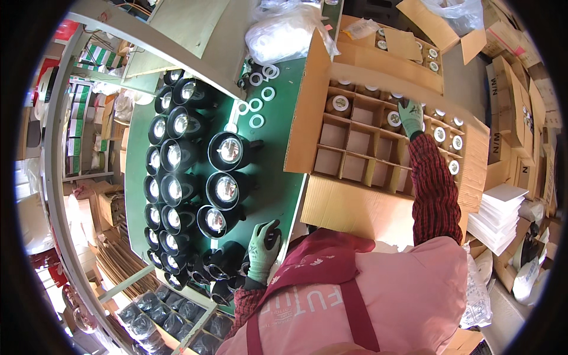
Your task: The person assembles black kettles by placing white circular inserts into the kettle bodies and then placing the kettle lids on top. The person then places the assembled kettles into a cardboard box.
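My right hand (411, 117), in a pale green glove, reaches over a divided cardboard carton (331, 198). Its fingers are bunched at a cell among round, pale-topped pieces, one of them (393, 119) right beside the glove. What the fingertips grip is hidden. My left hand (264, 251), gloved the same way, is at the near edge of the green table (283, 177). Its fingers curl around something dark that I cannot make out. Close by on its left stand black round lamp housings (225, 189) with shiny reflectors, in rows.
White rings (255, 105) lie at the table's far side, below a clear plastic bag (284, 36). Another carton (408, 62) with similar pieces stands behind the divided one. A metal frame (163, 44) crosses above the table. White sheets (497, 216) are stacked at right.
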`<state>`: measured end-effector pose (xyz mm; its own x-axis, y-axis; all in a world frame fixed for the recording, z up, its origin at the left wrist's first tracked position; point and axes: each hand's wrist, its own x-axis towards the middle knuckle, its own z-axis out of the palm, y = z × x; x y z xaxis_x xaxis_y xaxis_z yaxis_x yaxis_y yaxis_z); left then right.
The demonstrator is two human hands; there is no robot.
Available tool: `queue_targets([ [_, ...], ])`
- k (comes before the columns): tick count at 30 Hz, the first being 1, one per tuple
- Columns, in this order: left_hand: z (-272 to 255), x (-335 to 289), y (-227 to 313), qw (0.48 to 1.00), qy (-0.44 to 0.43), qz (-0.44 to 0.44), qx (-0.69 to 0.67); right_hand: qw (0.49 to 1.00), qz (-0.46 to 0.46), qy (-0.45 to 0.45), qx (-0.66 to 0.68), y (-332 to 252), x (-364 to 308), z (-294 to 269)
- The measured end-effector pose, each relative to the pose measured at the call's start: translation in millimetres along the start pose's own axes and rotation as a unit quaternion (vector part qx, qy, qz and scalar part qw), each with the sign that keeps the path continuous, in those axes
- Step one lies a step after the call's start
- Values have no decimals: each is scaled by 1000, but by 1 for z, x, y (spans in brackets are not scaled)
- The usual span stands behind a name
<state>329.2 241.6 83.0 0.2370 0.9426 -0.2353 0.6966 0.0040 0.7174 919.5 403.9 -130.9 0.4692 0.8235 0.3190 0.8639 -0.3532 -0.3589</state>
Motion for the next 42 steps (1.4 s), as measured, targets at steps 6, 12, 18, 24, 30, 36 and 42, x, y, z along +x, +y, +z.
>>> queue_targets([
  [6,14,5,4,998,15,42,34,993,-26,108,33,-42,24,-63],
  [12,16,6,12,998,7,22,52,993,59,-6,-97,-27,111,-28],
  [18,11,-6,25,995,-14,-98,24,949,93,-251,-168,-24,113,42],
  [24,22,6,4,997,-45,-37,52,918,-61,-343,-188,38,131,54],
  [30,34,13,11,993,-83,-82,16,987,-90,101,-90,29,29,-13],
  [36,36,20,16,995,-82,-44,24,980,-88,-170,-47,5,-44,-33],
  [42,21,7,13,997,-74,-5,22,959,-101,-220,-147,-21,-54,-37],
])
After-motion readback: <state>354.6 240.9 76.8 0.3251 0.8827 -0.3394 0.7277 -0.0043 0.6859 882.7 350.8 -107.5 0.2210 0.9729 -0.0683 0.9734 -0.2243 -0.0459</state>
